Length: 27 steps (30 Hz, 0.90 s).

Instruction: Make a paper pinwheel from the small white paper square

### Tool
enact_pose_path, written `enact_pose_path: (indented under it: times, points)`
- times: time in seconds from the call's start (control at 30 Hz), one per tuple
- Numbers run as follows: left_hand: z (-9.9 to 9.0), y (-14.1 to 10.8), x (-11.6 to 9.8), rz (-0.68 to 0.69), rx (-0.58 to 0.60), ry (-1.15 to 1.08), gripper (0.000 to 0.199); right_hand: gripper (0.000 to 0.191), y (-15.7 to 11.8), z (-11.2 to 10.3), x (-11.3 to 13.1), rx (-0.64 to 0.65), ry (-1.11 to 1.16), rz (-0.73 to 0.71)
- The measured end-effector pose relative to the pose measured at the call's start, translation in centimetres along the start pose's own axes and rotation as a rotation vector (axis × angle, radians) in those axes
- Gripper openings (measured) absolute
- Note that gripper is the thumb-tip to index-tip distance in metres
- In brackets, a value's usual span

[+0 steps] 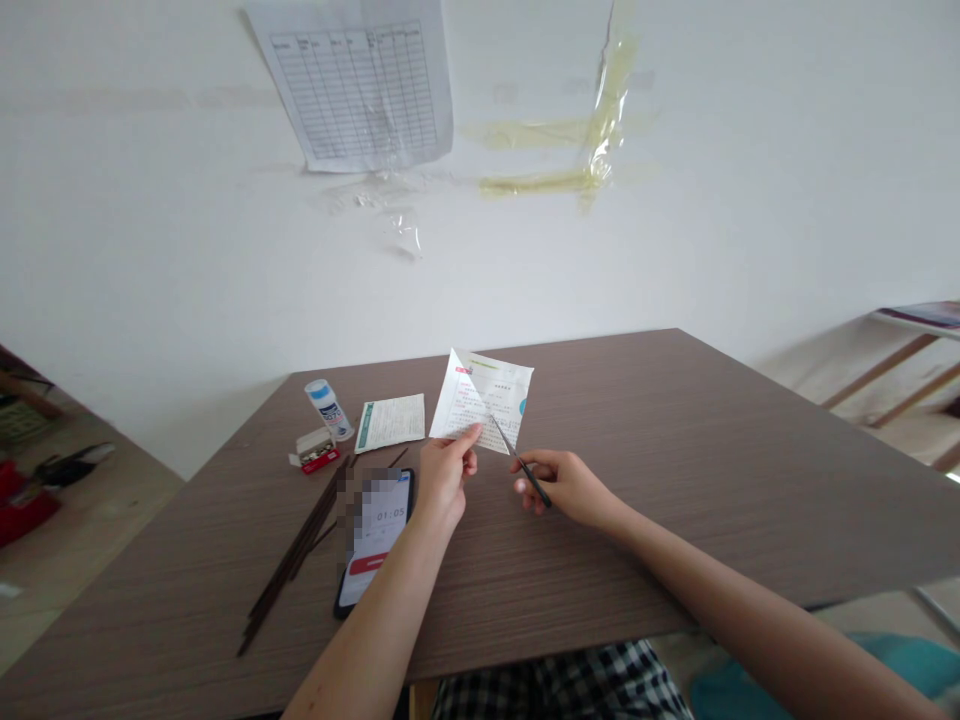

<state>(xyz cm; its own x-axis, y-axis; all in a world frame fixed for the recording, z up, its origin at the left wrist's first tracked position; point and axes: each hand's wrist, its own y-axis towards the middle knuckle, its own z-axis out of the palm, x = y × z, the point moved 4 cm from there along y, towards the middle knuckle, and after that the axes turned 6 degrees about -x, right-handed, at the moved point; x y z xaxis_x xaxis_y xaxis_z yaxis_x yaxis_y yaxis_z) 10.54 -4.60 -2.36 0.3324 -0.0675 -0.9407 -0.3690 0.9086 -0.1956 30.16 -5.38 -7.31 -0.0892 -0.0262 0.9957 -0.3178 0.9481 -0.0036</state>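
Observation:
My left hand (448, 470) pinches the lower edge of a printed sheet of paper (491, 385), thumb on top, and holds it up above the table. A diagonal line, a fold or cut edge, runs across the sheet from its top left corner to its bottom. My right hand (559, 482) grips a slim black-handled tool with a narrow metal blade (534, 482). Its tip lies against the paper, on the diagonal near the lower edge. Whether it is a knife or scissors I cannot tell.
On the brown table (637, 420), a second printed paper piece (391, 422), a white glue stick with a blue cap (328, 408) and a small open red box (316, 450) lie left. Nearer are thin dark sticks (292, 560) and a phone (373, 540) showing a timer. A white wall stands behind.

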Motion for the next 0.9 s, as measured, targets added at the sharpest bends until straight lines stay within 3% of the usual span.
enact_pose_path:
  times: [0.33, 0.5, 0.67, 0.77, 0.9]
  points:
    - [-0.1, 0.0, 0.0, 0.042, 0.006, -0.007, 0.033, 0.047, 0.0, -0.2, 0.5, 0.063, -0.018, 0.01]
    - [-0.3, 0.3, -0.1, 0.071, 0.014, -0.017, 0.045, 0.048, -0.2, -0.9, 1.6, 0.122, -0.037, -0.006]
    - [-0.8, 0.4, -0.6, 0.107, -0.047, -0.07, 0.046, 0.046, -0.8, -1.8, 2.9, 0.166, -0.059, -0.004]
    - [-1.0, 0.4, -0.8, 0.124, -0.083, -0.057, 0.046, 0.047, -0.8, -2.6, 3.4, 0.075, -0.049, -0.078]
    - [-1.1, 0.5, -0.8, 0.151, -0.049, 0.018, 0.045, 0.048, -0.2, -4.6, 3.2, -0.286, -0.096, -0.223]
